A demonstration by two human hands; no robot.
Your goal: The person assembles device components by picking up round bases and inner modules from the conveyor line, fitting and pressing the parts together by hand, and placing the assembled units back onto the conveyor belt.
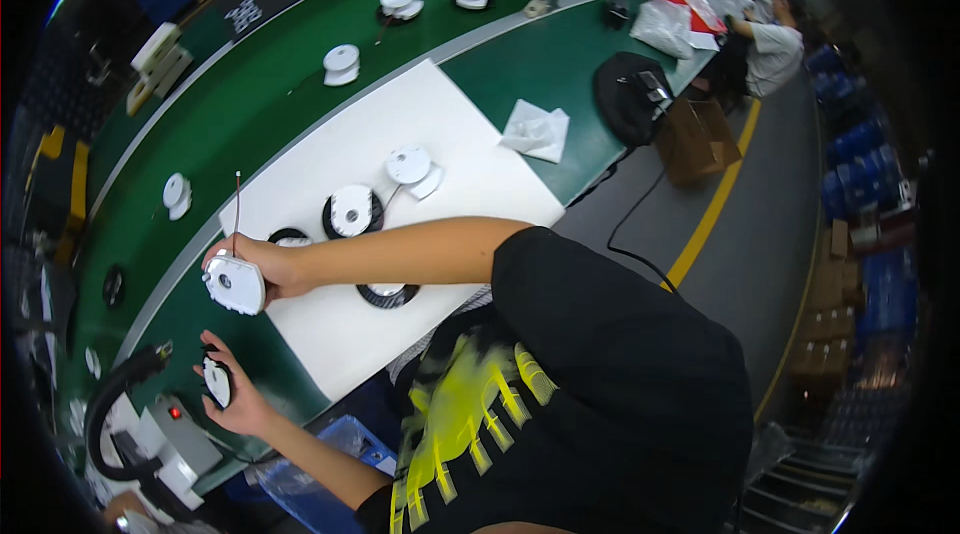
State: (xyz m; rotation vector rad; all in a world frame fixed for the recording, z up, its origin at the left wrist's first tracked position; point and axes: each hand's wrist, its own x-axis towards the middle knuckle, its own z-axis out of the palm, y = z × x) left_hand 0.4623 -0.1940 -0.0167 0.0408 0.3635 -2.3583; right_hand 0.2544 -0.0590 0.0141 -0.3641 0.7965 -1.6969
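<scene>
White housing (pixel 235 286) sits in the right hand (pixel 283 269) over the green counter (pixel 262 346), fingers wrapped behind it and partly hidden, so their exact pinch is hard to tell. The left hand (pixel 242 408), fingers half spread, holds a black-and-white part (pixel 217 382). Handling both parts seems the step; the next move likely calls for keeping the upright wire (pixel 238 199) clear.
</scene>
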